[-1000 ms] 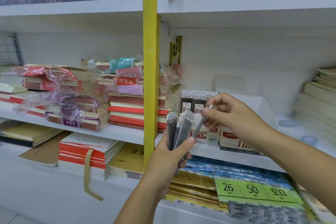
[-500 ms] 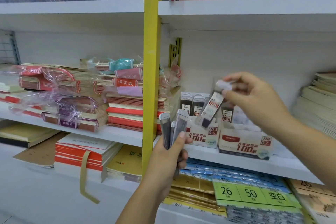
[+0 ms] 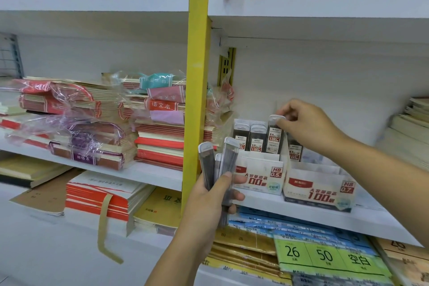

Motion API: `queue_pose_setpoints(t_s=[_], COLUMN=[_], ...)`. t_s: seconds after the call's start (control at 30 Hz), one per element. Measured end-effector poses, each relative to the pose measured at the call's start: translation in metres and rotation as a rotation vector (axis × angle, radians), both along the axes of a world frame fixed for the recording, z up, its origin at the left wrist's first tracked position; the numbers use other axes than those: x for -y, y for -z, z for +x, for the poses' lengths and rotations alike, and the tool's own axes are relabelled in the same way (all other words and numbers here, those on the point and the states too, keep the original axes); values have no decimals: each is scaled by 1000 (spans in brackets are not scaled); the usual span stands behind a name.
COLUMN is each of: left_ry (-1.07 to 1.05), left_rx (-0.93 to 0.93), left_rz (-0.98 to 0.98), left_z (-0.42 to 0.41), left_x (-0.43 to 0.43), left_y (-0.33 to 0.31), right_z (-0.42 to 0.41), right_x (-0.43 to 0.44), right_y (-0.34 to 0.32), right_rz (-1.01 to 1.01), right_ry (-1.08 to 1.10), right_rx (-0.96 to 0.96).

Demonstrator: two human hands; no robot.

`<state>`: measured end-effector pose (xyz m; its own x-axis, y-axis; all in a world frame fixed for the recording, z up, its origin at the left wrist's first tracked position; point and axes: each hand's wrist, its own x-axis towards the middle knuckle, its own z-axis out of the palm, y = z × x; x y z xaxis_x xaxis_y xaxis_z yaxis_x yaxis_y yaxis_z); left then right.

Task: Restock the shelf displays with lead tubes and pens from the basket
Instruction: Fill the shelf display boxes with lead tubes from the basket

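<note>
My left hand (image 3: 212, 197) grips a bunch of dark lead tubes (image 3: 219, 160) with white caps, held upright in front of the yellow shelf post. My right hand (image 3: 306, 126) pinches the white cap of one lead tube (image 3: 274, 137), which stands upright in the HB 0.5 display box (image 3: 260, 175) beside other tubes in it. Right of that stands the HB 0.7 display box (image 3: 318, 189) with one tube (image 3: 294, 152) showing behind my right wrist. The basket and pens are out of view.
The yellow post (image 3: 197, 76) divides the shelving. Wrapped stacks of notebooks (image 3: 97, 123) fill the left shelf, more paper stacks (image 3: 413, 123) lie at the far right. Blue and green paper packs (image 3: 325, 255) lie on the shelf below.
My right hand has brought the single tube from a tilted hold above the boxes down upright into the HB 0.5 box. The left hand's bunch stays about where it was.
</note>
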<state>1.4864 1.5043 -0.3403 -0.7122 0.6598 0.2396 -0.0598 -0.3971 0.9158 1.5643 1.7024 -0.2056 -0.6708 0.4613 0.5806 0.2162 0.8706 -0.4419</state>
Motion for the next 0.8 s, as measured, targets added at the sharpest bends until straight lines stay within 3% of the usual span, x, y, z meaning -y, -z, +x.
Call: queue_pose_setpoints(t_s=[0.23,0.37,0.47,0.57,0.63,0.8], left_ry=[21,42,78,113,132,170], left_rx=[-26,-37,-54,-59,-56,-20], left_rz=[-11,8,29,33,34,19], left_z=[2,5,8,12,15,17], left_x=[4,7,10,11,11,11], left_y=[-2,-6,-8,-8,-7,-7], right_z=[-10,3,21,32,33,39], right_x=[-9,11,43,70,76,70], right_y=[12,14,21,33,40,40], right_rz=[370,486,125,-304,-404,-500], right_ry=[226,186,-109,-416,-473,-461], right_rx=[93,26,-88,-8,30,-104])
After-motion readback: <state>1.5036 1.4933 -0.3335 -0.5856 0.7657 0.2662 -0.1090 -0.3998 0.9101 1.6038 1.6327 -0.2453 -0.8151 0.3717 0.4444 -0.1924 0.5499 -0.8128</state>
